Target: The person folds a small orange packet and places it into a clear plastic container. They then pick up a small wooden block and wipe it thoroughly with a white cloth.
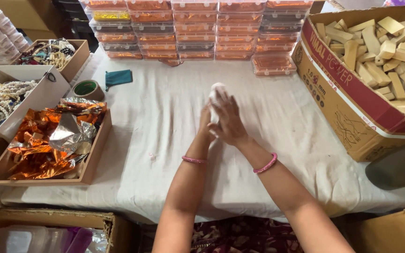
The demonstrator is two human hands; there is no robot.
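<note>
Left of the hands (221, 119) on the cloth-covered desk (165, 154) sits a shallow wooden tray of crumpled orange foil (52, 145); right, a cardboard box of pale wooden blocks (376, 61); beyond them, stacked clear plastic boxes (198, 28).

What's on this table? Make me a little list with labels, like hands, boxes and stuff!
hands: left hand and right hand pressed together around a small white thing, blurred
wrists: a pink bangle on each
table cover: white cloth
right side: cardboard box full of pale wooden blocks
left side: tray of orange foil, boxes of beads, tape roll, teal pouch
back: stacked clear plastic cases
</note>
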